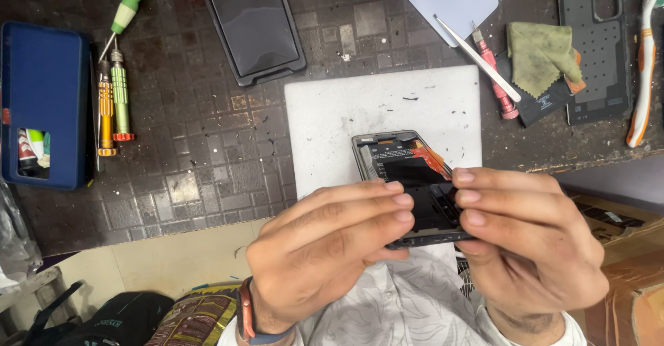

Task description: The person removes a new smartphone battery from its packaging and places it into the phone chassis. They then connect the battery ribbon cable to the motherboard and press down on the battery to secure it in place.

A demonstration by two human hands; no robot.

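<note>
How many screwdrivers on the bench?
4. Green-and-white one top left; orange and green side by side beside the blue case; red one right of the white mat. More may lie out of frame.

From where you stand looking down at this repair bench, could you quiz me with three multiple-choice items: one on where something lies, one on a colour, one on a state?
1. Where does the green cloth lie?
A. at the bench's upper right, beside the black back cover
B. on the white mat
C. inside the blue case

2. What colour is the handle of the small screwdriver next to the metal tweezers?
A. blue
B. pinkish red
C. black

3. What state is the opened phone in?
A. lying flat and closed
B. wrapped in cloth
C. held by both hands, its insides exposed

Answers: 1 A, the cloth rests partly against that cover. 2 B, its shaft shows pinkish red. 3 C, the left hand and right hand grip it above the white mat.
</note>
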